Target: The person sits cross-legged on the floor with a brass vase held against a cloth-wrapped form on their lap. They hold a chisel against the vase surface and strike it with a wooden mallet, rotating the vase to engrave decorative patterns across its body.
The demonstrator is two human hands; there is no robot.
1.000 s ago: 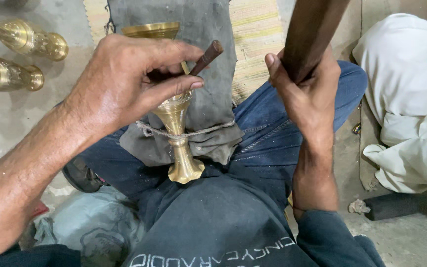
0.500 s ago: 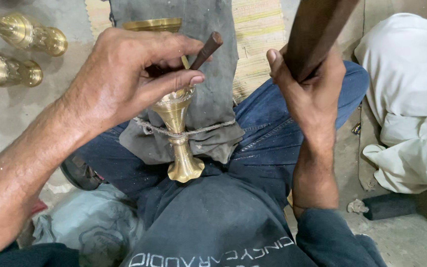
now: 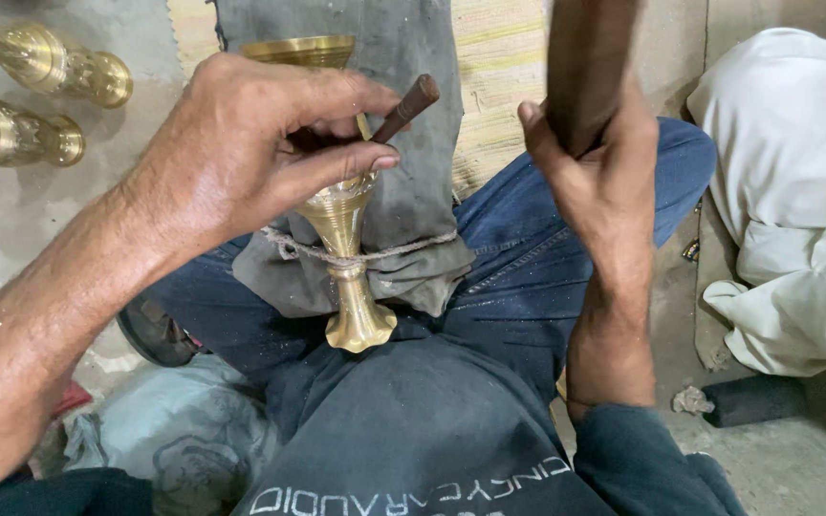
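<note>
Your left hand (image 3: 241, 153) is pinching a short dark punch (image 3: 405, 107), fingers narrow around it, tip hidden against the brass goblet (image 3: 341, 248) lying under your fingers on a grey cloth (image 3: 413, 57) over your leg. Your right hand (image 3: 604, 182) is gripping a dark wooden mallet (image 3: 585, 57), fingers wrapped tight. A skewed blow is risking your left fingertips or denting the brass.

No packages, labels, signs or screens in view
</note>
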